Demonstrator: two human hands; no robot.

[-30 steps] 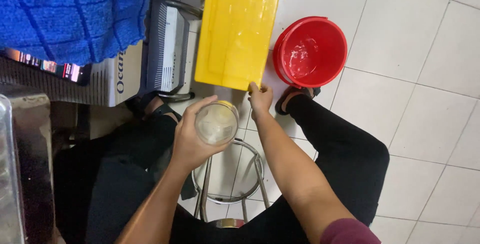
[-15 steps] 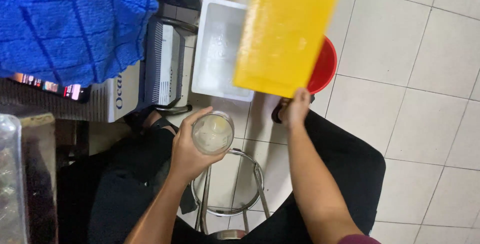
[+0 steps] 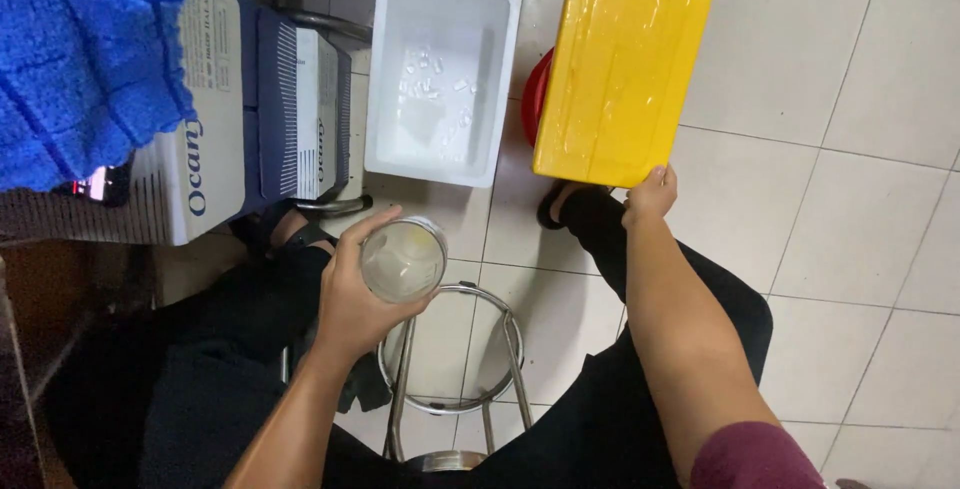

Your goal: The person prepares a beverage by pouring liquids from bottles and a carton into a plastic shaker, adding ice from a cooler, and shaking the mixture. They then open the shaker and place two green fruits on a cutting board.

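Observation:
My left hand [image 3: 352, 294] grips a clear plastic cup [image 3: 402, 260] with a pale liquid or ice in it, held over my lap. My right hand [image 3: 650, 195] holds the near edge of a yellow lid [image 3: 620, 69], lifted up and to the right. Left of the lid, a white foam box [image 3: 442, 74] stands uncovered on the tiled floor with several ice cubes at its bottom.
A red bucket [image 3: 538, 97] shows only as a sliver behind the yellow lid. White and dark blue cooler boxes [image 3: 255, 119] stand at the left under a blue cloth [image 3: 85, 49]. A metal stool frame [image 3: 450, 379] is between my knees.
My right hand has lifted the yellow lid off the white box and swung it right, over the red bucket. The cup in my left hand stayed near my lap.

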